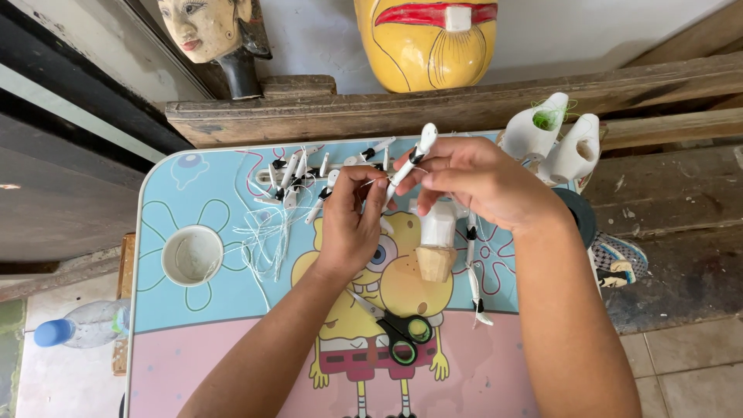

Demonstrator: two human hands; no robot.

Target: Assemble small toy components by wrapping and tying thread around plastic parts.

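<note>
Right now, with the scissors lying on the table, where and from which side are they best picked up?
Judging by pose, take the scissors by the black-and-green finger loops, coming from the person's near side. They lie flat with loops toward the person and blades pointing up-left under the left hand, so the loops are the free, blunt end.

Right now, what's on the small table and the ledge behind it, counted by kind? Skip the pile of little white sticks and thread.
Scissors: 1
White cup: 1
Carved heads on the ledge: 2
White carved pieces at the table's right corner: 2
White stick held in the right hand, its thread pinched by the left hand: 1
Total: 7
</note>
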